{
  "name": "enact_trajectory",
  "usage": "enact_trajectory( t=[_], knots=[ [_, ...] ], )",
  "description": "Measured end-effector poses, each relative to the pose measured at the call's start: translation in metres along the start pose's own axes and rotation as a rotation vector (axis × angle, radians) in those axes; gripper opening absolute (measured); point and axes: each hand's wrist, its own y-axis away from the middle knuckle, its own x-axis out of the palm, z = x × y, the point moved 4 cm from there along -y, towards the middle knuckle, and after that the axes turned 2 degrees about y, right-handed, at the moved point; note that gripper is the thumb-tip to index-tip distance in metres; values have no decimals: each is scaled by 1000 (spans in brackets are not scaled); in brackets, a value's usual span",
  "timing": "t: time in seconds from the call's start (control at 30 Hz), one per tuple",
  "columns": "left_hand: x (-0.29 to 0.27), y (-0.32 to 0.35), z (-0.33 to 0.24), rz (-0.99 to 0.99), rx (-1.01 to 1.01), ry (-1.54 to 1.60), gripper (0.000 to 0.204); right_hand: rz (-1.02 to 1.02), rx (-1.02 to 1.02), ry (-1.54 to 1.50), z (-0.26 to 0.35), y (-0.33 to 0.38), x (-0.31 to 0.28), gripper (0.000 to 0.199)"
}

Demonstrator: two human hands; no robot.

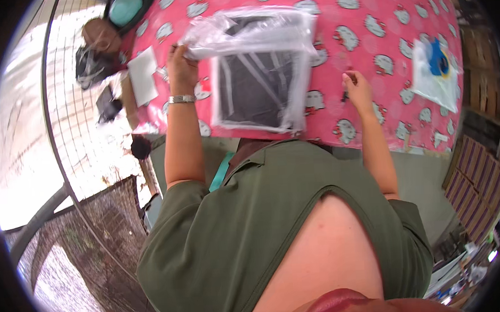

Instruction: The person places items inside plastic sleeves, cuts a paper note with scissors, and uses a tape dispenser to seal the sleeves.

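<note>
A dark, flat rectangular piece (253, 93), perhaps folded cloth, lies on the table in front of me inside clear plastic. At its far end the clear plastic bag (221, 38) is bunched and folded back over it. My left hand (183, 72) pinches the left edge of this loose plastic. Off to the right of the bag, my right hand (358, 88) is closed just above the tablecloth. A small dark object shows below its fingers, too small to name.
A pink cloth with white cat figures (384, 64) covers the table. At the right lies a white plastic packet (435, 84) with a blue and yellow item on it. White paper (143, 77) rests at the left edge, near a black bag (94, 65). Wire mesh (80, 108) stands at the left.
</note>
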Motion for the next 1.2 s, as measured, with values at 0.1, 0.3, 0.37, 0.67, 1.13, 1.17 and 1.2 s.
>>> enact_trajectory(
  t=[0.1,0.3,0.37,0.67,1.13,1.17,1.2],
  knots=[
    [-91,-14,-98,-73,262,-80,22,-144,-97,240,38,-6,25,32],
    [-200,-1,-145,-187,251,-279,12,-289,-367,489,104,-5,60,30],
    [-203,5,-132,-156,265,-255,12,-65,-458,243,174,16,98,28],
    [-117,-5,-150,-291,731,-429,30,426,-786,761,281,69,328,23],
    [78,38,-40,579,487,-1815,25,-89,-440,-118,197,-10,161,18],
    [77,33,-45,439,431,-1914,27,-60,-446,-53,191,-16,135,16],
    [76,29,-52,315,376,-2007,30,-42,-439,11,191,-19,120,13]
  ],
)
